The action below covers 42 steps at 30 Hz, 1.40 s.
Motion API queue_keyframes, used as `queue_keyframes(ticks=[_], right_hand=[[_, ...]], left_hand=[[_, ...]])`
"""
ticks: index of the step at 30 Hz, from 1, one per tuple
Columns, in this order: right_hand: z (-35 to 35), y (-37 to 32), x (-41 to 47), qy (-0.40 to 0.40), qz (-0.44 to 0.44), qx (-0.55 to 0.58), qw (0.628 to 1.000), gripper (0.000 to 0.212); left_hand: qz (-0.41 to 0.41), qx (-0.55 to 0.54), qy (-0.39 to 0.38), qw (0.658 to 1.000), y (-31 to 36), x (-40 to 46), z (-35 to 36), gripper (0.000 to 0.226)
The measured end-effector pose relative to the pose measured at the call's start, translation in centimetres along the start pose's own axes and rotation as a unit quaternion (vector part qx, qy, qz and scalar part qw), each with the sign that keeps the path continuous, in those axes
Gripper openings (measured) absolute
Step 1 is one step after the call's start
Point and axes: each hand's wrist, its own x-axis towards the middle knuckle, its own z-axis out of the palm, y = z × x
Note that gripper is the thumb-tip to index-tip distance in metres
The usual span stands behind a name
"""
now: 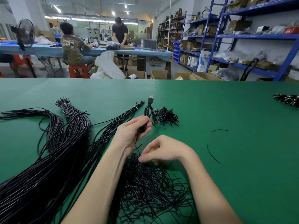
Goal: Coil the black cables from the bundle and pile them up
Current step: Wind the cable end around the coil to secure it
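Left of frame, the long black cables (48, 159) have a glossy, smooth plastic-looking jacket catching pale highlights. The green table covering (226, 110) is matt and even. Upper right, blue painted-metal shelving (208, 36) holds brown cardboard boxes (237, 25).

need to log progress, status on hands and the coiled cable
Left hand grips coiled cable, plug end up. Right hand curled over loose tie pile, contact unclear. Finished coils just beyond; nothing in the way.

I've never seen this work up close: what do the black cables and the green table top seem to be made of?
Black cables: probably plastic or rubber jackets, smooth and slightly glossy, since light streaks run along them. The coiled cable in the left hand ends in a shiny, likely metal plug. Green table top: matte, no glare; perhaps a rubber or vinyl mat.
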Motion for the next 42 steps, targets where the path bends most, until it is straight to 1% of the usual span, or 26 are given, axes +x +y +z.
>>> queue_keyframes(ticks=[1,3,5,7,9,11,12,14,16,17,19,21,22,23,25,27,28,30,33,35,38,40,42], right_hand=[[0.4,-0.2,0.3,0.005,-0.007,-0.009,1.0,0.025],[0.7,-0.3,0.7,0.017,-0.026,0.009,0.999,0.015],[0.6,-0.3,0.7,0.023,-0.041,0.028,0.999,0.01],[0.2,-0.2,0.5,0.038,-0.042,0.042,0.998,0.01],[-0.2,-0.1,0.2,0.056,-0.037,0.056,0.996,0.012],[-0.7,0.2,-0.2,0.07,-0.035,0.081,0.994,0.011],[-1.0,0.3,-0.4,0.086,-0.034,0.097,0.991,0.01],[-1.6,0.6,-0.8,0.148,-0.032,0.131,0.98,0.003],[-2.3,0.7,-1.2,0.236,-0.034,0.195,0.951,0.003],[-2.6,0.8,-1.3,0.281,-0.04,0.243,0.928,0.004],[-3.1,0.8,-1.5,0.353,-0.059,0.344,0.868,0.008],[-3.4,0.6,-1.6,0.389,-0.093,0.424,0.813,0.015],[-3.5,0.4,-1.6,0.391,-0.115,0.446,0.797,0.016],[-3.4,0.2,-1.5,0.384,-0.136,0.45,0.795,0.016],[-2.7,-0.1,-1.1,0.365,-0.163,0.411,0.82,0.015],[-1.9,-0.3,-0.4,0.385,-0.147,0.305,0.859,0.014],[-1.6,-0.2,-0.1,0.405,-0.131,0.245,0.871,0.015],[-1.4,-0.2,0.1,0.432,-0.114,0.18,0.876,0.017],[-1.5,-0.4,-0.1,0.441,-0.131,0.16,0.873,0.017],[-1.6,-0.6,-0.2,0.432,-0.131,0.185,0.873,0.014],[-1.9,-0.7,-0.3,0.38,-0.109,0.305,0.867,0.007],[-2.0,-0.7,-0.3,0.331,-0.091,0.387,0.856,0.004],[-2.0,-0.8,-0.4,0.295,-0.073,0.438,0.846,0.006]], left_hand=[[0.0,-0.013,0.002,1.0,0.0,-0.1,0.0,0.021],[0.003,-0.027,0.006,1.0,0.0,-0.2,0.1,0.034],[0.006,-0.033,0.01,0.999,0.0,-0.3,0.1,0.039],[0.004,-0.04,0.013,0.999,0.1,-0.3,0.2,0.041],[0.001,-0.043,0.011,0.999,0.0,-0.2,0.2,0.041],[0.002,-0.036,0.01,0.999,0.0,-0.2,0.2,0.034],[0.003,-0.033,0.011,0.999,0.0,-0.1,0.1,0.031],[0.004,-0.029,0.015,0.999,0.1,-0.1,0.1,0.027],[0.007,-0.022,0.022,0.999,0.1,-0.1,0.0,0.023],[0.009,-0.018,0.026,0.999,0.1,-0.1,0.0,0.022],[0.015,-0.015,0.029,0.999,0.0,-0.2,0.0,0.024],[0.023,-0.011,0.027,0.999,-0.1,-0.2,0.2,0.027],[0.027,-0.006,0.025,0.999,-0.1,-0.2,0.3,0.026],[0.032,0.001,0.023,0.999,-0.2,-0.2,0.5,0.022],[0.045,0.017,0.019,0.999,-0.5,-0.2,0.9,0.013],[0.065,0.038,0.017,0.997,-0.7,-0.1,1.1,0.01],[0.077,0.05,0.014,0.996,-0.7,-0.2,1.1,0.01],[0.097,0.075,0.008,0.992,-0.7,-0.3,1.1,0.009],[0.119,0.102,-0.001,0.988,-0.5,-0.5,1.1,0.009],[0.131,0.117,-0.006,0.984,-0.5,-0.5,1.2,0.009],[0.132,0.122,-0.021,0.983,-0.5,-0.8,1.5,0.009],[0.118,0.105,-0.034,0.987,-0.5,-0.9,1.6,0.007],[0.088,0.066,-0.042,0.993,-0.4,-0.9,1.7,0.007]])
